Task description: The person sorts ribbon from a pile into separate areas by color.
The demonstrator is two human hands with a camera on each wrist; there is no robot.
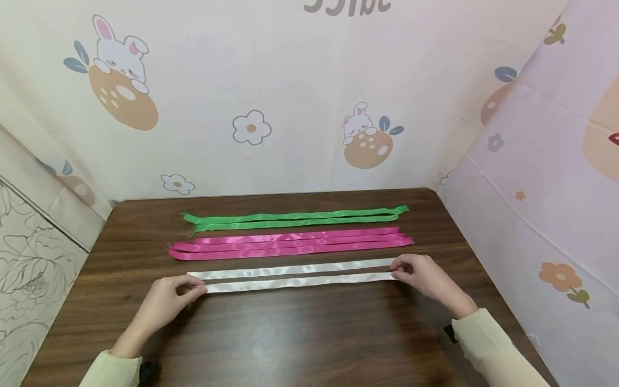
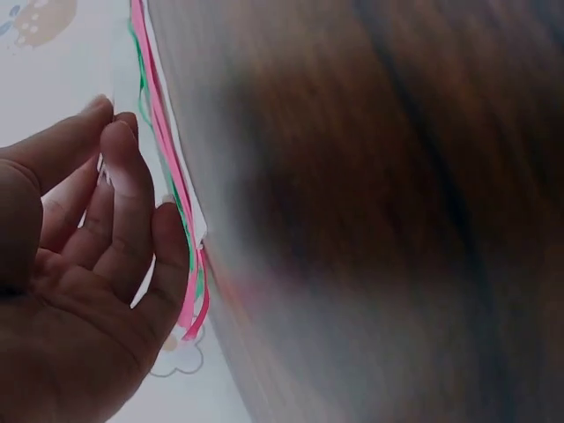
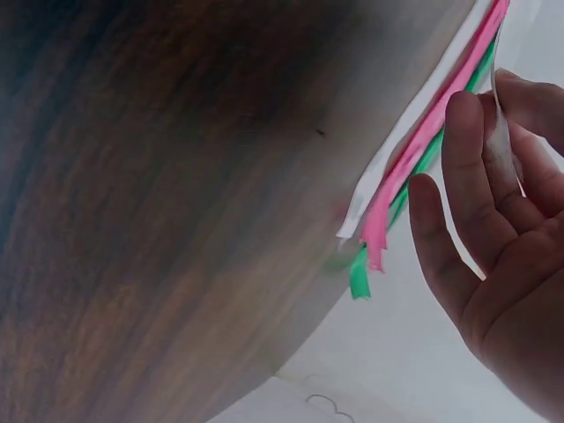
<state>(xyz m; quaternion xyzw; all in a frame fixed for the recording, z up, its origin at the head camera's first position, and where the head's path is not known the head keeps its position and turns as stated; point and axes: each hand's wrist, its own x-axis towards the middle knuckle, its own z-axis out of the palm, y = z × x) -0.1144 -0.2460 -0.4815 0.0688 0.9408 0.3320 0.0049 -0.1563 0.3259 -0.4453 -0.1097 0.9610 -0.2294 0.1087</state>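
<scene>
Two white satin ribbons stretch side by side across the table. My left hand [image 1: 166,301] pinches the left end of the nearer white ribbon [image 1: 300,281] between thumb and fingertips. At its right end, my right hand [image 1: 425,277] pinches the same ribbon, which hangs down past the fingers in the right wrist view [image 3: 502,145]. Just behind lies the second white ribbon [image 1: 300,269], its right end close to my right fingertips. Farther back are several pink ribbons [image 1: 290,244], and behind those, green ribbons [image 1: 290,219] with frayed ends.
Dark brown wood forms the tabletop [image 1: 280,338], which shows in front of the ribbons. A printed cloth [image 1: 290,64] with rabbits and flowers hangs along the back edge. Another printed cloth [image 1: 541,177] borders the right side.
</scene>
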